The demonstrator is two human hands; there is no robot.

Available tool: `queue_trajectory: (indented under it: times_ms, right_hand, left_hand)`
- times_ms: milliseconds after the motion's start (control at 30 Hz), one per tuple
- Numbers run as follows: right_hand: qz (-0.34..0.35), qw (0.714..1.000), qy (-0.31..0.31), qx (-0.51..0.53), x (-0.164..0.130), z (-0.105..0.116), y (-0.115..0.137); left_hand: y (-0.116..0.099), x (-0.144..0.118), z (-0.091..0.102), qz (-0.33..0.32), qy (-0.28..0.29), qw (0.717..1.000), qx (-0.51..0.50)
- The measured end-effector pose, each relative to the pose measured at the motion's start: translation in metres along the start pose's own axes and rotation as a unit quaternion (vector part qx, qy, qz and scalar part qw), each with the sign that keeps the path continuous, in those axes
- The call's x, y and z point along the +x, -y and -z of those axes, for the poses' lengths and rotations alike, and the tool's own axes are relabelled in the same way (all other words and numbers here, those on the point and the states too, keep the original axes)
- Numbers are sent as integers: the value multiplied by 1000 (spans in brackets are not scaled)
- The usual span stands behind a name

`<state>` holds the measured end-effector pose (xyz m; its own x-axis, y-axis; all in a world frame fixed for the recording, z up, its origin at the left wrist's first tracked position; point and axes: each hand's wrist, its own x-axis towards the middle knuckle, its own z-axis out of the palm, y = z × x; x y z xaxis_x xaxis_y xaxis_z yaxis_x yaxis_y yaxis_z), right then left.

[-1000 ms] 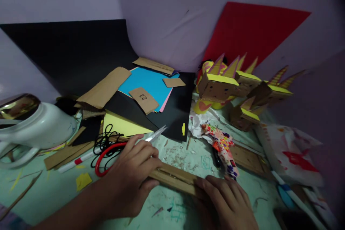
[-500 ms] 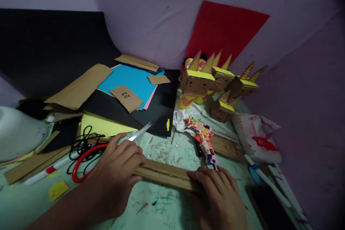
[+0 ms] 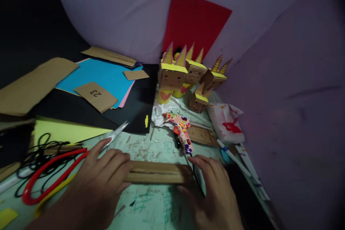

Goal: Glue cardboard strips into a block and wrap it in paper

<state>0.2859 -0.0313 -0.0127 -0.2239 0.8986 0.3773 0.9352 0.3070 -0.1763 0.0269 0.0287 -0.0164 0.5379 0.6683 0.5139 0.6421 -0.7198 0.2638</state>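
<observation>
A long, narrow folded strip of brown cardboard (image 3: 159, 172) lies level low in the middle, with a ridge or seam running along it. My left hand (image 3: 99, 183) is closed on its left end. My right hand (image 3: 215, 194) is at the other end, thumb and fingers apart, and the strip's end shows uncovered between them. Scissors with a red handle (image 3: 51, 172) lie partly under my left hand, blades pointing away. Beyond the right hand lies a hot glue gun (image 3: 180, 129) in a floral pattern, its cord running down towards that hand.
Cardboard figures with yellow tops and horns (image 3: 174, 75) stand at the back. Left are blue paper (image 3: 86, 73), a cardboard piece marked 23 (image 3: 95, 96), black paper (image 3: 134, 115) and tangled black cord (image 3: 45, 154). A white plastic packet (image 3: 226, 122) sits near the right wall.
My view has swung right, so things sit further left. The right hand's fingers have come away from the strip's top and spread. The left hand still holds the strip.
</observation>
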Motion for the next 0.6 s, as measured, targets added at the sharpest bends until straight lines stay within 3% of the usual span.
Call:
queue_trajectory:
  times_ms: [200,333,600]
  right_hand:
    - [-26,999,-16,35,-4,10,-5]
    - [-21,995,-41,87,3,3,1]
    - [-31,995,-41,87,6,3,2]
  left_hand:
    - [16,-1,-1,-144,24,986,80]
    - [17,-4,-1,-113,32,989,88]
    - [22,2,0,-150,40,984,85]
